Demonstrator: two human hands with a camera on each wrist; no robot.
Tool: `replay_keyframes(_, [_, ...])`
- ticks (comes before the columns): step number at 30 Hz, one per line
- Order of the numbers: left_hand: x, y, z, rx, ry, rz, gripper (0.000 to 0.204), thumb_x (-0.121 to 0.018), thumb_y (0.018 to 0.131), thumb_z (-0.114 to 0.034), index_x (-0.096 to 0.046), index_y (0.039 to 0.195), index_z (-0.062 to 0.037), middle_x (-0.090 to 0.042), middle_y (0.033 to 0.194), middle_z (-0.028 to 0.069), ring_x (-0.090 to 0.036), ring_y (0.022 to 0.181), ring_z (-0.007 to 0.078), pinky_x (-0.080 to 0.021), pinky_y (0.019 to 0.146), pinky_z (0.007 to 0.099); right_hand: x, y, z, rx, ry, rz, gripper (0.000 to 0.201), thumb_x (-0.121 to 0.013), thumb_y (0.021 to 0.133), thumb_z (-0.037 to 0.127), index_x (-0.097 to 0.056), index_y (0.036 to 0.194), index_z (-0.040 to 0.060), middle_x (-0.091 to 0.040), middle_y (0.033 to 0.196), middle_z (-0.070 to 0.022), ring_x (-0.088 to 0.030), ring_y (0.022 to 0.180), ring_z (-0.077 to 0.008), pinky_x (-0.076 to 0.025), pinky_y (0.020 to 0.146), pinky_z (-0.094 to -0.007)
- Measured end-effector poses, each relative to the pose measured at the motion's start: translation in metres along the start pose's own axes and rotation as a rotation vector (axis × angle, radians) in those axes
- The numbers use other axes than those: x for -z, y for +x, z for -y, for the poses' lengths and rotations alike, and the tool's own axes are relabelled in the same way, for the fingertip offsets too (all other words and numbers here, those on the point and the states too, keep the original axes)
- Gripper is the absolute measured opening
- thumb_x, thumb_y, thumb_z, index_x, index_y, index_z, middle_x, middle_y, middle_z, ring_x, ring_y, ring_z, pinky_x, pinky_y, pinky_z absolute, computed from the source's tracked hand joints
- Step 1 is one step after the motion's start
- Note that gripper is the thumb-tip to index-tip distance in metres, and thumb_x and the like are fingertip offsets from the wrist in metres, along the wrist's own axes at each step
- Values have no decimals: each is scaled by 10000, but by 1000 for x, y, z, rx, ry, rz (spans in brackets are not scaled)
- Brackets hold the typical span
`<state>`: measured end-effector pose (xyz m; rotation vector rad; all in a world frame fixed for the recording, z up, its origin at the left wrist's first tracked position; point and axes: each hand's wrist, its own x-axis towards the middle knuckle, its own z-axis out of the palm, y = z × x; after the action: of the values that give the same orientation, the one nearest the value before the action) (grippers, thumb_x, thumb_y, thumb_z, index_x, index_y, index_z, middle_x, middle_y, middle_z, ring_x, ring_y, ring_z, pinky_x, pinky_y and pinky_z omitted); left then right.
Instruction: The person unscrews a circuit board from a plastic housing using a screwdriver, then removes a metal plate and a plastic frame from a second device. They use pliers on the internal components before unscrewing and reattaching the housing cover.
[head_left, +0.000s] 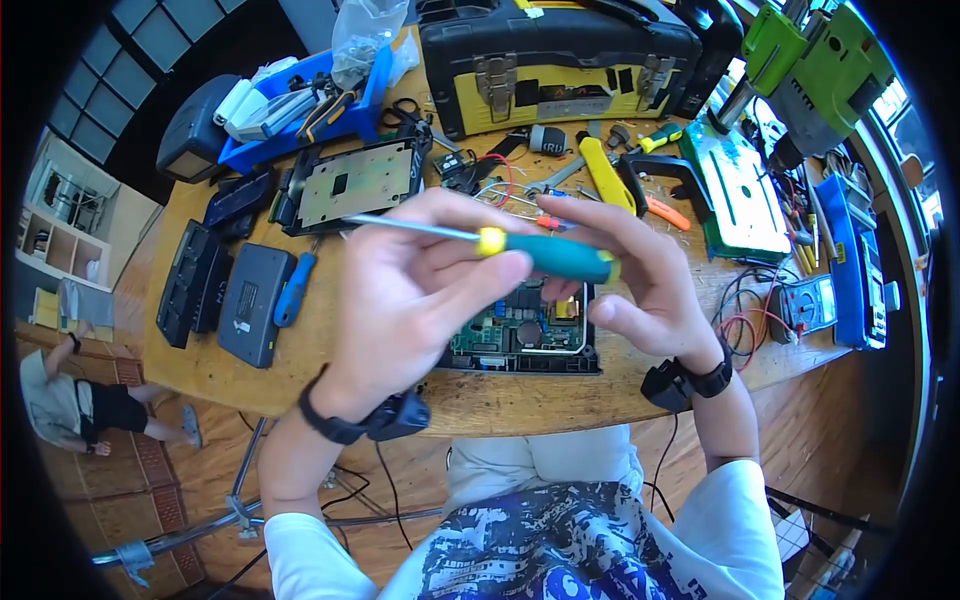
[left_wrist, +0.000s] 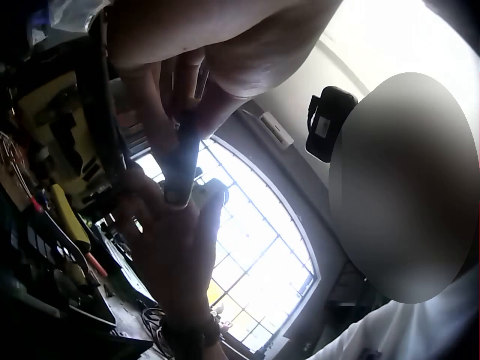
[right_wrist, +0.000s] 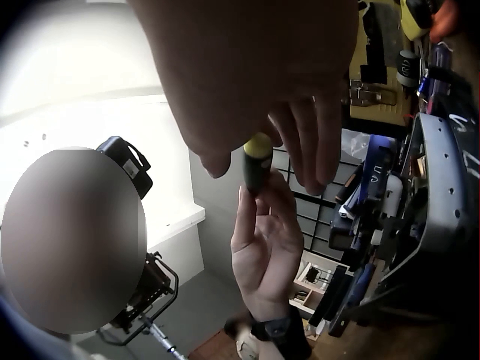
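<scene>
My left hand (head_left: 405, 290) pinches a screwdriver (head_left: 560, 257) with a green and yellow handle between thumb and fingers, near the yellow collar. Its metal shaft points left, and the handle's butt end points toward my right hand (head_left: 655, 280). That hand is held up with fingers loosely bent and thumb apart, close around the butt end. In the right wrist view the yellow handle end (right_wrist: 259, 145) shows just below the right palm, with the left hand (right_wrist: 266, 255) gripping from beneath. Under both hands lies an opened device with a green circuit board (head_left: 515, 330), partly hidden by them.
A black and yellow toolbox (head_left: 560, 90) stands at the back. A blue bin (head_left: 300, 135), metal-plated unit (head_left: 355, 187), grey case (head_left: 255, 305) and blue-handled screwdriver (head_left: 293, 290) lie left. A green drill stand (head_left: 735, 200) and multimeter (head_left: 808, 303) are right. Another person (head_left: 85, 400) is far left.
</scene>
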<state>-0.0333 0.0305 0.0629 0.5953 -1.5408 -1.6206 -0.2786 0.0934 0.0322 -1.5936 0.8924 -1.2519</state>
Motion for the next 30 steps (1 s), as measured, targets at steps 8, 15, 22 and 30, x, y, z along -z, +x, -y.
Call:
replay_keyframes(8, [9,26,6,17,790,348,1090,-992,784,-386,-429,1596,73,-519,1587,247,-487,1518,353,-407,1255,468,33,-10,-5,74,-34,-581,320,-795,1004,170,-743,1253,-24,-757,1194,-78,-694,1030,-94,-537,876,-234])
replay_keyframes(15, [20,9,29,97,1166,653,1577,-1021,635,-500,-26,1731,45,-378,1666,327,-342,1593,482,-143,1335,639,57,-14,-11,182,5,-470,266,-793,1002,137,-748,1201,-33,-756,1174,-90,-722,993,-128,-550,857,-254])
replay_keyframes(22, [23,26,36,33,1108,660,1506,-1010,677,-407,-28,1701,98,-411,1608,351,-377,1570,485,-111,1327,681,34,-5,-3,104,-211,-401,341,-844,964,97,-739,1258,-42,-762,1148,-100,-756,1026,-152,-589,908,-294])
replay_keyframes(30, [38,49,9,-51,1211,774,1513,-1010,613,-569,-179,1704,71,-367,1666,330,-325,1590,505,-228,1342,557,42,-2,-10,201,-295,-405,424,-844,968,76,-668,1343,-13,-756,1142,-79,-769,1016,-137,-604,860,-261])
